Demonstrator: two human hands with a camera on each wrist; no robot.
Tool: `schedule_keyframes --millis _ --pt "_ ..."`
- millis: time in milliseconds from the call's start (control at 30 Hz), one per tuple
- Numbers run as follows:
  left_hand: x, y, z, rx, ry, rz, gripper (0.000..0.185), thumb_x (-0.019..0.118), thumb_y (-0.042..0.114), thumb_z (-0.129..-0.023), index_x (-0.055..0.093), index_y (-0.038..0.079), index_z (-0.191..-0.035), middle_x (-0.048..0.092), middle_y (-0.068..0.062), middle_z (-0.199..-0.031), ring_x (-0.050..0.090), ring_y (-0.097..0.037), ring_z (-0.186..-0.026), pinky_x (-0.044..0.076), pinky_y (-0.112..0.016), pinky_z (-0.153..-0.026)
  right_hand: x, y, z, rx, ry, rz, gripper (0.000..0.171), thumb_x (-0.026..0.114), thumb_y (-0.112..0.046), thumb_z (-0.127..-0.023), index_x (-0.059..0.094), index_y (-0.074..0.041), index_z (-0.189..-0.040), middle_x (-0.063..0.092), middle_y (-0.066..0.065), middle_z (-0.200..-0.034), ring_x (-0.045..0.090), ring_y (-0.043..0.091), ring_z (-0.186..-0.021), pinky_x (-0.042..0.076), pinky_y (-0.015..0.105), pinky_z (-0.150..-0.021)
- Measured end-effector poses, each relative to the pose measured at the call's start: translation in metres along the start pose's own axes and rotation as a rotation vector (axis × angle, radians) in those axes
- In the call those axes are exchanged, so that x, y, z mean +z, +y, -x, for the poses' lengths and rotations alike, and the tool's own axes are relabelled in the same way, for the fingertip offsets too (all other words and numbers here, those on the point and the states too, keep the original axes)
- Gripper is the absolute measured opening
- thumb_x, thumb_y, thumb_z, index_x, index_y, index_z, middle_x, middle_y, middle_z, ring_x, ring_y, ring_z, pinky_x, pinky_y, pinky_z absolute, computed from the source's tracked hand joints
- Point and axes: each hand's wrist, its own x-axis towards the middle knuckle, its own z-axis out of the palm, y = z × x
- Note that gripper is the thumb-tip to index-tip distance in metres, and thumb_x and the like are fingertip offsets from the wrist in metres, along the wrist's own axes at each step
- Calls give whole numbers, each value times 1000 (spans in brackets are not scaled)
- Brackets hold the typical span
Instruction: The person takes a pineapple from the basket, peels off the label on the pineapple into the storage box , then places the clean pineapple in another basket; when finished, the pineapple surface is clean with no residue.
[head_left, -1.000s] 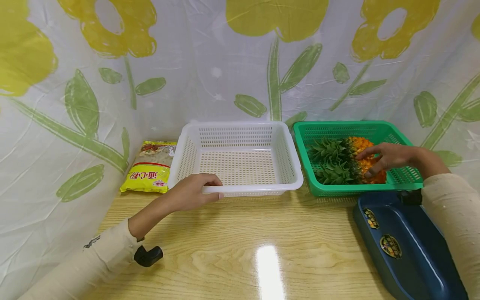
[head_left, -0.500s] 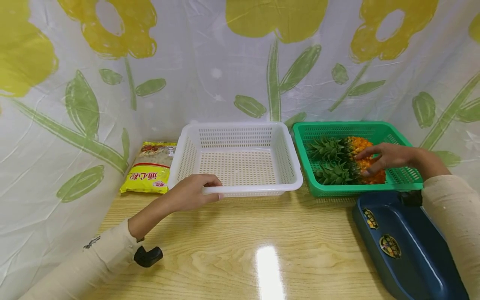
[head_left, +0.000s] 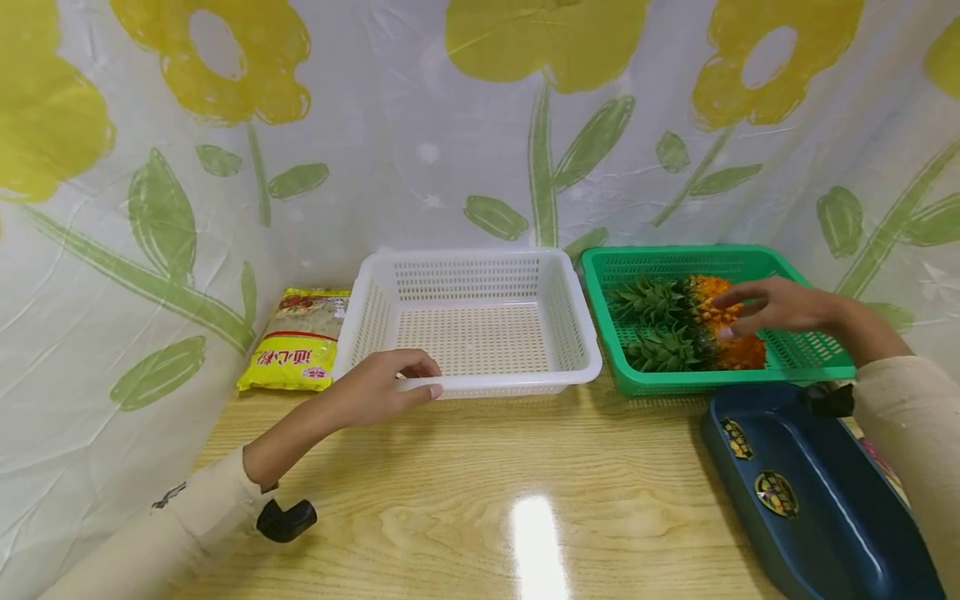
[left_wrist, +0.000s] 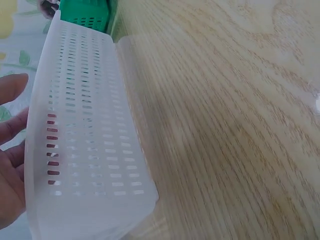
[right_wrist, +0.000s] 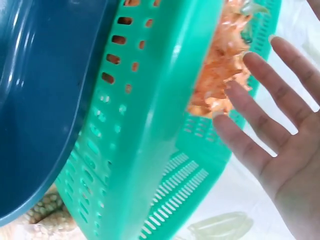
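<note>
My left hand (head_left: 378, 385) is at the near rim of a white plastic basket (head_left: 525, 385). Its fingers reach over into the basket, and the thumb lies loosely in front of the rim. In the left wrist view, skin shows through the basket's slots. Over a green basket (head_left: 720, 380) hovers my right hand (head_left: 780, 307), fingers spread and holding nothing. Inside that basket lie two orange pineapples, a far pineapple (head_left: 712, 290) and a near pineapple (head_left: 742, 354), leaves pointing left. The right wrist view shows the fingertips (right_wrist: 235, 92) overlapping an orange pineapple (right_wrist: 215, 80).
A yellow bag of macaroni (head_left: 292, 354) lies against the white basket's left side. In front of the green basket, a dark blue tray (head_left: 817, 508) stands at the right, partly behind the right sleeve. Beside the tray, the right wrist view shows a grain-filled bag (right_wrist: 47, 215).
My right hand has lifted slightly off the pineapples, uncovering more of them. The left hand stays at the white basket's rim. The head view has shifted a little.
</note>
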Motion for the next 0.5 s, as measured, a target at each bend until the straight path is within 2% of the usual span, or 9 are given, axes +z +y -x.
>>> schedule_keyframes --millis 133,300,500 --pt "-4 3 4 9 21 25 26 69 36 -96 68 19 -115 69 5 -109 63 -17 -106 51 -43 -96 -3 -10 2 -24 65 15 58 68 -24 -96 49 -1 -145 49 28 -145 48 55 -128 46 66 -94" --pt "-11 11 9 51 74 35 28 69 34 -96 66 18 -120 68 6 -112 63 -15 -106 52 -41 -94 -3 -34 5 -66 126 29 54 71 -26 -94 54 -9 -142 56 21 -142 54 46 -125 45 65 -94" --pt "-14 21 15 180 129 -18 34 72 32 -94 65 16 -124 68 5 -115 63 -17 -109 52 -45 -95 9 -74 7 -126 159 22 53 74 -27 -92 56 -15 -141 59 16 -138 56 40 -125 48 60 -94"
